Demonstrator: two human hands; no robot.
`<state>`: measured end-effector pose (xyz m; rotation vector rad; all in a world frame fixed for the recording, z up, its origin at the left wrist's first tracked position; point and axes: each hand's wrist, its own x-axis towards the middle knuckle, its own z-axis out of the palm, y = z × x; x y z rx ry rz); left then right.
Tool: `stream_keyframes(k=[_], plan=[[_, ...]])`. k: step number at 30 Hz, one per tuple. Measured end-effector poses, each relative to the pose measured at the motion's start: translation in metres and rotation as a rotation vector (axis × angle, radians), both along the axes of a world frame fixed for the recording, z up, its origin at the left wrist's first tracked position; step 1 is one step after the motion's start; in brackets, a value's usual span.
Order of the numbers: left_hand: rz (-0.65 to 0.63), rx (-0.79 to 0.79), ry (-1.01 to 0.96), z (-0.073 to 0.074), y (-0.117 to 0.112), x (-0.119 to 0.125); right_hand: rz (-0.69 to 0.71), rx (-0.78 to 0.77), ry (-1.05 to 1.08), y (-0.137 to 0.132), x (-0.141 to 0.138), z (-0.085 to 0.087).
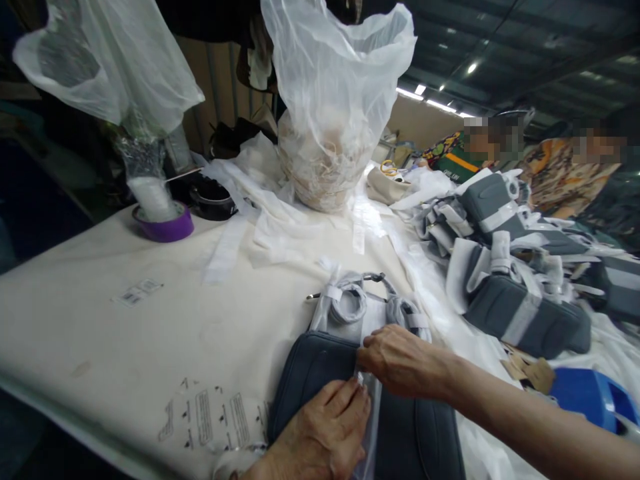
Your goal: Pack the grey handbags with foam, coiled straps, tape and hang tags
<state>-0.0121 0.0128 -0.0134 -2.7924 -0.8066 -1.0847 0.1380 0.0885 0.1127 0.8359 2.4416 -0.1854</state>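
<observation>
A dark blue-grey handbag [320, 363] lies on the table in front of me, with a pale translucent plastic strip [371, 427] running down its middle. My left hand [327, 423] rests on the bag, fingers stretched out together and laid along the strip's edge. Just above it, my right hand [400, 360] is closed in a pinch at the strip's upper part; the fingertips are partly hidden. Beyond the bag's top edge lie a wrapped coiled strap [349, 301] and a second coil [403, 313], with dark metal clasps beside them.
More grey bags [525, 310] with wrapping are heaped on the right, near a blue plastic object [590, 397]. A large plastic sack [330, 153] stands at the back. Purple tape [167, 227] lies at back left. Printed clear film [215, 417] is at left front. Two people are at far right.
</observation>
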Motion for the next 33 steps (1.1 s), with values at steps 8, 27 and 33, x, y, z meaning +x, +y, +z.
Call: stream_keyframes(k=[8, 27, 33], plan=[[-0.002, 0.067, -0.022, -0.016, 0.002, 0.005, -0.231, -0.01, -0.046, 0.005, -0.013, -0.002], [-0.072, 0.028, -0.022, 0.001, -0.002, -0.003, -0.6, 0.345, 0.328, -0.021, 0.027, -0.019], [-0.186, -0.062, -0.27, 0.007, -0.006, -0.008, 0.039, 0.843, 0.669, -0.109, 0.019, -0.095]])
